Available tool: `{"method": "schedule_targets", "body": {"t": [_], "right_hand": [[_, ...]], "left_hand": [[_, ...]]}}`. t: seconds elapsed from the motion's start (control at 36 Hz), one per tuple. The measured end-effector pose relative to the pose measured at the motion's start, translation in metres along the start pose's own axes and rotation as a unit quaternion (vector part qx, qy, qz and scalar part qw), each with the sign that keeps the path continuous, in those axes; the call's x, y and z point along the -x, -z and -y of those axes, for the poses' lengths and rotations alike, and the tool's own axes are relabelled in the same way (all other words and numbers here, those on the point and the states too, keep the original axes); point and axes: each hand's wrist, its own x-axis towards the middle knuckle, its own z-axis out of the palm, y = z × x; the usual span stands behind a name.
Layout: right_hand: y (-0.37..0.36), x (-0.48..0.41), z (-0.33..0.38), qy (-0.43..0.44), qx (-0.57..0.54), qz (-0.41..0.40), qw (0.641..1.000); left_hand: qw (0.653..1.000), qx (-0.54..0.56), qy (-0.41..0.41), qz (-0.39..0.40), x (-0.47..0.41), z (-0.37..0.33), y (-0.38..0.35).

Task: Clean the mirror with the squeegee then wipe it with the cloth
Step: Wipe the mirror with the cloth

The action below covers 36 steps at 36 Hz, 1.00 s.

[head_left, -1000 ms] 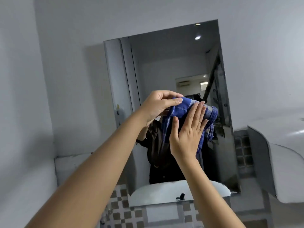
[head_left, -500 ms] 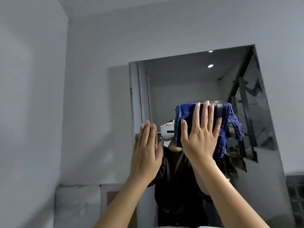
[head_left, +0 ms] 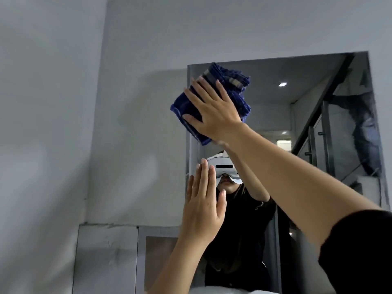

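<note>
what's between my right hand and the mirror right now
The folded blue cloth: in the head view, your right hand presses it flat against the mirror near its top left corner.

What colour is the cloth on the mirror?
Dark blue with pale stripes near its top edge, seen in the head view.

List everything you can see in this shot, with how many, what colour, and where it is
mirror: one, frameless, on the wall right of centre
cloth: one, dark blue with pale stripes, folded, pressed against the mirror's upper left corner
wall: grey-white, around the mirror
ceiling light: one, white, seen as a reflection near the mirror's top
right hand: flat, fingers spread, on the cloth
left hand: flat, open, empty, at the mirror's left edge below the cloth
</note>
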Motion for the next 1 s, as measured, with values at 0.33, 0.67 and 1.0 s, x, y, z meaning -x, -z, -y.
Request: {"method": "schedule_targets", "body": {"t": [0.33, 0.67, 1.0], "right_hand": [[0.034, 0.067, -0.152, -0.235, 0.001, -0.059, 0.97], [0.01, 0.083, -0.077, -0.486, -0.066, -0.13, 0.861], [-0.02, 0.056, 0.03, 0.02, -0.016, -0.011, 1.0]], "left_hand": [[1.0, -0.018, -0.014, -0.017, 0.0, 0.005, -0.003], [1.0, 0.009, 0.005, 0.011, 0.004, 0.0, 0.002], [0.998, 0.021, 0.056, 0.034, 0.058, -0.016, -0.009]]}}
